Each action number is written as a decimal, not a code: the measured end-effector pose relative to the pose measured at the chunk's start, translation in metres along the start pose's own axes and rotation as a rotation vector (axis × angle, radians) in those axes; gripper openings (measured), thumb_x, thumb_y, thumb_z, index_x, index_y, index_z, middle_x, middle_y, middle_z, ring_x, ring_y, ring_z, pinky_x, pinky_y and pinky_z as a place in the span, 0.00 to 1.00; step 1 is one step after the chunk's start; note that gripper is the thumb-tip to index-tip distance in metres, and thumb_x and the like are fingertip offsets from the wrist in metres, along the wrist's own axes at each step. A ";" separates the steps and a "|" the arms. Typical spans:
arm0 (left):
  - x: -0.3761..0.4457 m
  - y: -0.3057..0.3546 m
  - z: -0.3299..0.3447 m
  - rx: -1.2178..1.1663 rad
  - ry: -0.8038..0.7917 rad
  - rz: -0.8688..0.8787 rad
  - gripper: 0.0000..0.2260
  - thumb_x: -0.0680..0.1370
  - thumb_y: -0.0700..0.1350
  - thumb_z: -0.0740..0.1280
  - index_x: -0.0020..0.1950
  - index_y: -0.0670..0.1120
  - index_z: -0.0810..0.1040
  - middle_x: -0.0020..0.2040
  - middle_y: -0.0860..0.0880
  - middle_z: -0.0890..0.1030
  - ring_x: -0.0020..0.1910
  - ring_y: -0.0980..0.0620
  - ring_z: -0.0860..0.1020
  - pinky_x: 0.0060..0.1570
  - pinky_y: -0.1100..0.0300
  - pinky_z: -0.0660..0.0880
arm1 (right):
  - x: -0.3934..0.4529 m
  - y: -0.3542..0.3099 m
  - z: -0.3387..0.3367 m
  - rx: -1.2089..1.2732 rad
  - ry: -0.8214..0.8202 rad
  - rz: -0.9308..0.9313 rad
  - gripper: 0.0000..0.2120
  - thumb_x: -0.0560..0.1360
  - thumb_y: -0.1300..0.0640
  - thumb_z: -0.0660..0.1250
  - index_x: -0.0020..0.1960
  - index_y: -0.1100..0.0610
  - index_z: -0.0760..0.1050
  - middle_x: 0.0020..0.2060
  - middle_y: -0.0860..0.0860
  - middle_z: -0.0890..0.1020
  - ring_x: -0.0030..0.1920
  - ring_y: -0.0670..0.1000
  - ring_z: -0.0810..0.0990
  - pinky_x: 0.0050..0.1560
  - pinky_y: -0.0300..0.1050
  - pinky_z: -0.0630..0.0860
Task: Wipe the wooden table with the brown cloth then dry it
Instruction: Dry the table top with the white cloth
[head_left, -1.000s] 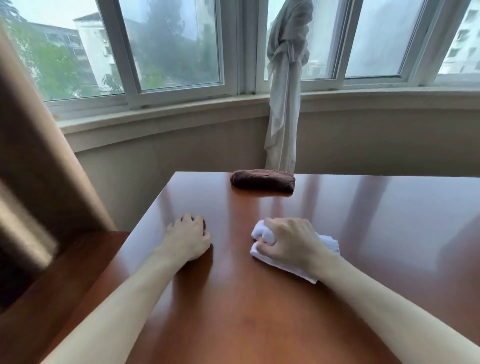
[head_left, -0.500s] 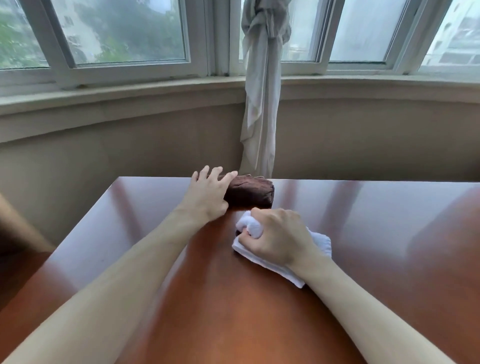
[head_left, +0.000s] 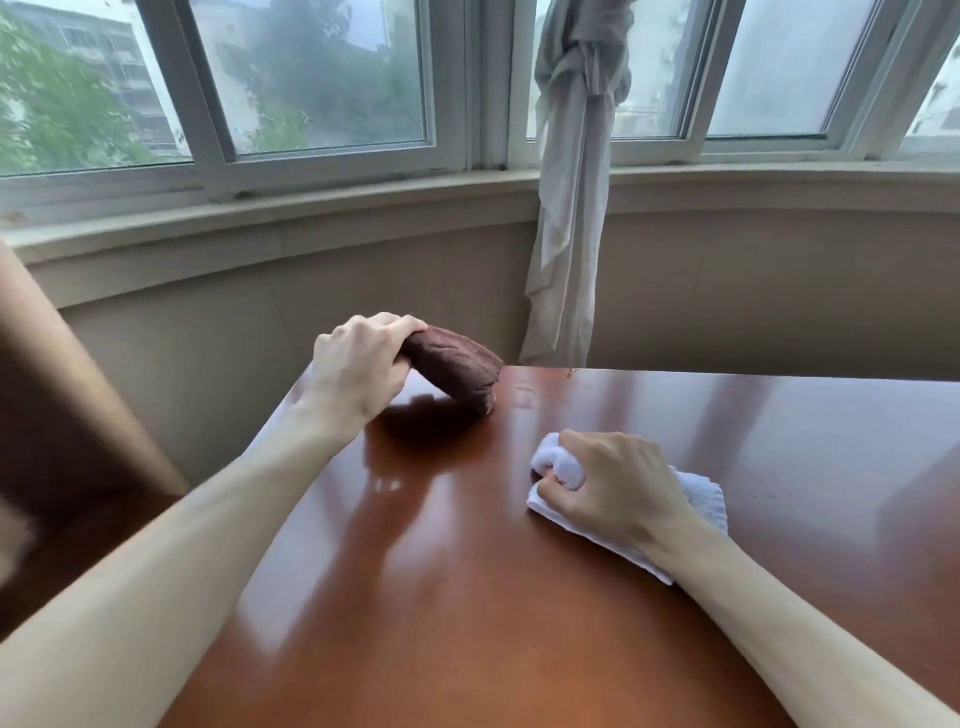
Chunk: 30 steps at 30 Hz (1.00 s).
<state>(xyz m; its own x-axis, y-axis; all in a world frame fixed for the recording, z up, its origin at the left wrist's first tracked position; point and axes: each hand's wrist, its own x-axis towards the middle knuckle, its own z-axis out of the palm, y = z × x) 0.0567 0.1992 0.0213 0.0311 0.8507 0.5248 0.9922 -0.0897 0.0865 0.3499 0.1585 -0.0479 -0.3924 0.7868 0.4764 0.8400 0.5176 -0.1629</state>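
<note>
A glossy wooden table (head_left: 467, 597) fills the foreground. The right hand (head_left: 618, 488) bunches a white towel (head_left: 701, 501) against the tabletop, probably kept ready for drying. Farther off, the left hand (head_left: 358, 369) grips the folded brown cloth (head_left: 457, 369), tilting one end up near the far edge, seemingly to begin wiping. Beyond, a knotted curtain (head_left: 576, 182) hangs by the windows (head_left: 311, 78). No writing is visible.

Readable text: none in view
Brown cloth (head_left: 454, 369): no label or print shows
White cloth (head_left: 701, 499): plain, no mark
Table (head_left: 467, 597): no writing or numbers
</note>
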 end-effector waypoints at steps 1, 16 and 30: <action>-0.006 -0.013 -0.004 0.015 -0.001 -0.052 0.19 0.74 0.45 0.67 0.64 0.58 0.78 0.57 0.53 0.82 0.52 0.40 0.80 0.43 0.49 0.73 | -0.001 -0.002 -0.001 0.004 0.014 0.004 0.13 0.67 0.42 0.63 0.31 0.40 0.58 0.24 0.38 0.66 0.28 0.47 0.67 0.27 0.39 0.59; -0.042 -0.044 0.010 0.018 -0.414 0.032 0.26 0.76 0.65 0.64 0.74 0.68 0.65 0.71 0.55 0.69 0.67 0.47 0.70 0.62 0.51 0.70 | 0.007 -0.031 0.004 0.012 -0.070 0.044 0.07 0.68 0.39 0.59 0.34 0.39 0.63 0.30 0.38 0.74 0.33 0.48 0.75 0.35 0.45 0.67; -0.015 -0.053 0.044 0.247 -0.293 -0.326 0.20 0.79 0.56 0.62 0.70 0.52 0.72 0.65 0.45 0.72 0.64 0.39 0.70 0.63 0.41 0.66 | 0.093 -0.036 0.067 -0.060 -0.017 0.025 0.19 0.68 0.36 0.55 0.42 0.48 0.77 0.37 0.46 0.83 0.39 0.53 0.80 0.41 0.48 0.76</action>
<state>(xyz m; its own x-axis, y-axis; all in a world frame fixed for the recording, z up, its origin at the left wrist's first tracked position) 0.0087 0.2136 -0.0285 -0.2879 0.9268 0.2412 0.9537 0.3003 -0.0156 0.2587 0.2354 -0.0554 -0.3774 0.8050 0.4578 0.8701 0.4774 -0.1221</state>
